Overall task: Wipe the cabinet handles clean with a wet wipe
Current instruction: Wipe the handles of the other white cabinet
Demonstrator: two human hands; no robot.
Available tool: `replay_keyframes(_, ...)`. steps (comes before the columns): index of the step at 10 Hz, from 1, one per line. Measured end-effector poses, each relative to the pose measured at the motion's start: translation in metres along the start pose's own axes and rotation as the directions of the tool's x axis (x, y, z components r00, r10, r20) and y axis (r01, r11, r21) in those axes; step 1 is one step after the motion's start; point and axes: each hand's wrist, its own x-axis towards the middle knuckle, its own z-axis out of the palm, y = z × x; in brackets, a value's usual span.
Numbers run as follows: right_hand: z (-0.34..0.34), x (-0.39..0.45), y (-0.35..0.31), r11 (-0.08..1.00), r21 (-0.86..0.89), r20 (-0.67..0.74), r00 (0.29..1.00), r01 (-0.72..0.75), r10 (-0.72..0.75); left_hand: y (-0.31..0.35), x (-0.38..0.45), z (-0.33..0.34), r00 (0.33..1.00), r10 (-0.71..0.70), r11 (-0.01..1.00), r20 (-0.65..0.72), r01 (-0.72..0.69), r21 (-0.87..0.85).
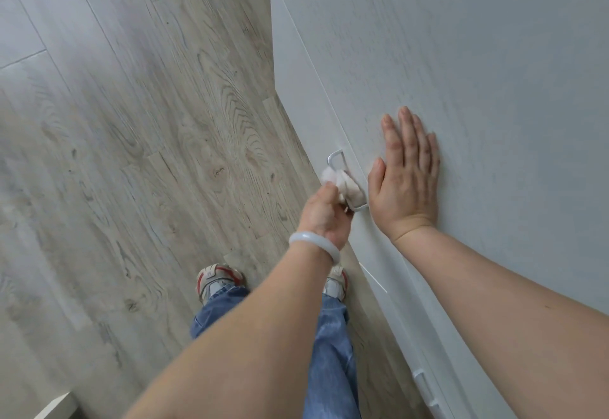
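left hand (pixel 324 217) closed round bunched wet wipe (pixel 341 184), pressed onto metal handle (pixel 342 175) on cabinet (pixel 461 56) front edge, prob. for rubbing pressure. right hand (pixel 407 171) flat, fingers spread, empty, on cabinet top w/ palm down, likely bracing.

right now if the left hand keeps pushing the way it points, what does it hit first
The wet wipe in the left hand already presses the cabinet handle; beyond that, probably the handle's far end.

- The white cabinet (pixel 461 56) stands on the grey wood-grain floor (pixel 131 122).
- The right hand (pixel 407 175) lies flat on the cabinet's top.
- Two sneakers (pixel 219 282) stand on the floor.
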Motion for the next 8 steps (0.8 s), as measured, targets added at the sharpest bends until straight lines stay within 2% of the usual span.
replay_keyframes(1, 0.001, -0.001, 0.000, 1.000, 0.000, -0.003, 1.000, -0.001, 0.001, -0.018, -0.011, -0.008, 0.998, 0.050, 0.998, 0.048, -0.052, 0.041)
replay_keyframes(3, 0.000, 0.000, 0.000, 1.000, -0.003, -0.011, 1.000, 0.000, 0.000, 0.030, 0.009, 0.016, 0.989, 0.143, 0.988, -0.028, -0.141, 0.068)
replay_keyframes(4, 0.000, -0.001, -0.001, 1.000, -0.006, -0.012, 1.000, -0.004, 0.004, 0.014, 0.006, 0.013, 0.991, 0.122, 0.992, -0.047, -0.121, 0.018)
replay_keyframes(5, 0.000, -0.001, 0.000, 1.000, -0.006, -0.012, 1.000, -0.003, 0.003, -0.016, -0.006, -0.002, 0.992, 0.129, 0.991, -0.010, -0.128, 0.022)
replay_keyframes(6, 0.000, -0.001, -0.001, 1.000, -0.007, -0.011, 1.000, -0.004, 0.004, -0.019, -0.009, 0.001, 0.987, 0.153, 0.986, -0.043, -0.150, 0.074)
replay_keyframes(7, 0.001, 0.000, -0.001, 1.000, -0.007, -0.009, 1.000, -0.005, 0.005, 0.006, 0.001, 0.014, 0.975, 0.194, 0.943, -0.112, -0.153, 0.297)
replay_keyframes(8, 0.001, -0.001, 0.000, 1.000, -0.001, -0.010, 1.000, 0.001, -0.001, 0.041, 0.018, 0.026, 0.969, 0.219, 0.867, -0.118, -0.137, 0.479)
